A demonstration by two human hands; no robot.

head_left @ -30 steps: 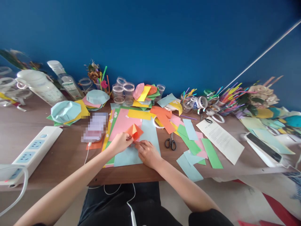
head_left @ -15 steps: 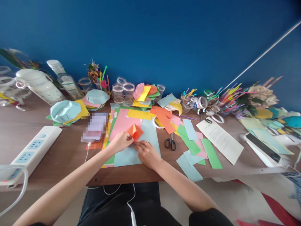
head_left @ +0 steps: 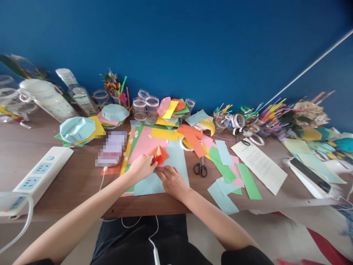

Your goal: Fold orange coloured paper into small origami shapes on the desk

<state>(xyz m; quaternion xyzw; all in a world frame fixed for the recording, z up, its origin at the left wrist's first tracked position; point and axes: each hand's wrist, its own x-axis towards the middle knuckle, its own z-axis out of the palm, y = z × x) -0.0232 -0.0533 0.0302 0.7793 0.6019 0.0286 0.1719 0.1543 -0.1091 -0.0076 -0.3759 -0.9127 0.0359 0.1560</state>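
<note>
An orange folded paper (head_left: 162, 156) lies over a light blue sheet (head_left: 150, 186) in front of me, one flap of it raised. My left hand (head_left: 142, 166) is closed on its left side, thumb and fingers pinching the fold. My right hand (head_left: 173, 180) rests on the blue sheet, its fingertips pressed at the near edge of the orange paper. Whether those fingers grip the paper or only press on it is partly hidden. Pink sheets (head_left: 143, 141) and a yellow strip (head_left: 165, 134) lie beneath and beyond.
Black-handled scissors (head_left: 200, 168) lie right of my right hand. A phone (head_left: 112, 147) with a cable and a power strip (head_left: 41, 180) are at left. Plastic cups (head_left: 152, 108) stand behind; green paper strips (head_left: 249, 181) and a printed sheet (head_left: 259, 165) lie at right.
The view has shifted very slightly. Both hands stay at the orange paper, with only a small movement of the left fingers at its fold.
</note>
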